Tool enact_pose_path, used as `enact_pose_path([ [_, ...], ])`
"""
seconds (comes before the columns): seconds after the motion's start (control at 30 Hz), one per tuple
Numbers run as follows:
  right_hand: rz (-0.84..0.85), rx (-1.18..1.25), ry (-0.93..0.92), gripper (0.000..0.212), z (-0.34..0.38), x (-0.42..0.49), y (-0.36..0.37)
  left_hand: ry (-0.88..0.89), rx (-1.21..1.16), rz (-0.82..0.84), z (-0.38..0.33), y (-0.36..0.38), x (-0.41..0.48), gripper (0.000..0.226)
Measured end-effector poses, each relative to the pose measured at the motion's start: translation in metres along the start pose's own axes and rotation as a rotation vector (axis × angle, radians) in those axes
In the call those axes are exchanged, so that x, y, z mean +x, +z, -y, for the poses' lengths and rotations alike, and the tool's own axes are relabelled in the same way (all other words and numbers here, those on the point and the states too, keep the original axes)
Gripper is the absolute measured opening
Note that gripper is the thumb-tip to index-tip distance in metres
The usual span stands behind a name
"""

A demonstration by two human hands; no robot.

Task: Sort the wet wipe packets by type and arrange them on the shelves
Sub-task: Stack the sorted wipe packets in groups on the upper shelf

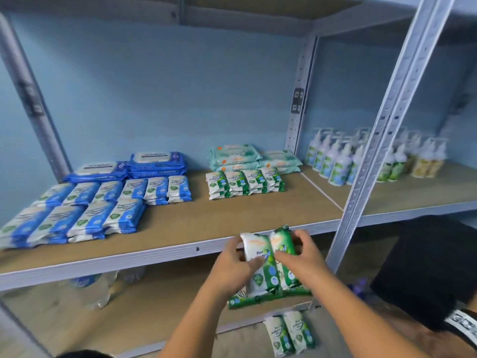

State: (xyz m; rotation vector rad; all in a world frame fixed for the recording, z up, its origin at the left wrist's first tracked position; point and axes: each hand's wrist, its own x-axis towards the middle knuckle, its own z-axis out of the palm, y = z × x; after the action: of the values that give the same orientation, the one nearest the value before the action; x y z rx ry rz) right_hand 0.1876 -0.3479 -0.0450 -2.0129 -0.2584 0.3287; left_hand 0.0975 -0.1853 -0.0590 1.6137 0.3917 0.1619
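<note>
Nearest my view, both hands meet on a bundle of green wipe packets (pixel 271 276). The left hand (pixel 233 264) grips the bundle's left side with its thumb across the front. The right hand (pixel 303 257) curls over the right side, fingers on the top packet. At least two packets lie side by side on top, with more green wrapper showing beneath them; I cannot count the whole bundle. It sits in the air at the front edge of the middle shelf (pixel 154 257), toward that edge's right end, with its top just overlapping the lip.

Below the bundle, two loose green packets (pixel 289 333) lie side by side on a lower surface.

On the shelf board, small blue packets (pixel 85 210) fill the left end in two rows, reaching the front-left corner. Behind them, along the back edge, are large blue packs (pixel 129 166). Toward the right end, a row of small green stacks (pixel 245 183) stands mid-depth, touching the stacked pale green packs (pixel 237 157) behind.

Past the grey upright (pixel 374 140), pump bottles (pixel 333 161) crowd the back of the neighbouring shelf. Clear plastic bottles (pixel 95 288) show under the middle shelf's left part.
</note>
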Motion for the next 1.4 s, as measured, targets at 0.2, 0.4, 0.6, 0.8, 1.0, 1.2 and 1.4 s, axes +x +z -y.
enact_pose_path([
  [0.2,-0.033,0.200,-0.096,0.046,0.062,0.015,-0.009,0.106,0.078,-0.034,-0.080,-0.029,0.019,0.063],
  [0.4,-0.074,0.258,-0.099,0.047,0.084,0.060,0.015,0.110,0.082,-0.096,-0.090,-0.056,0.049,0.069],
  [0.6,-0.017,0.256,-0.048,0.042,0.083,0.108,0.050,0.009,0.117,-0.200,-0.075,-0.075,0.094,0.056],
  [0.8,-0.058,-0.093,-0.025,0.028,0.077,0.133,0.073,-0.144,0.212,-0.208,-0.063,-0.097,0.118,0.052],
  [1.0,-0.168,-0.341,-0.289,0.045,0.062,0.139,0.074,-0.108,0.809,-0.314,-0.055,-0.104,0.127,0.075],
  [1.2,-0.207,-0.361,-0.529,0.014,0.054,0.136,0.076,0.069,0.849,-0.342,-0.051,-0.100,0.117,0.059],
  [1.4,-0.109,-0.405,-0.676,0.023,0.053,0.121,0.061,0.221,0.818,-0.309,-0.056,-0.105,0.099,0.065],
])
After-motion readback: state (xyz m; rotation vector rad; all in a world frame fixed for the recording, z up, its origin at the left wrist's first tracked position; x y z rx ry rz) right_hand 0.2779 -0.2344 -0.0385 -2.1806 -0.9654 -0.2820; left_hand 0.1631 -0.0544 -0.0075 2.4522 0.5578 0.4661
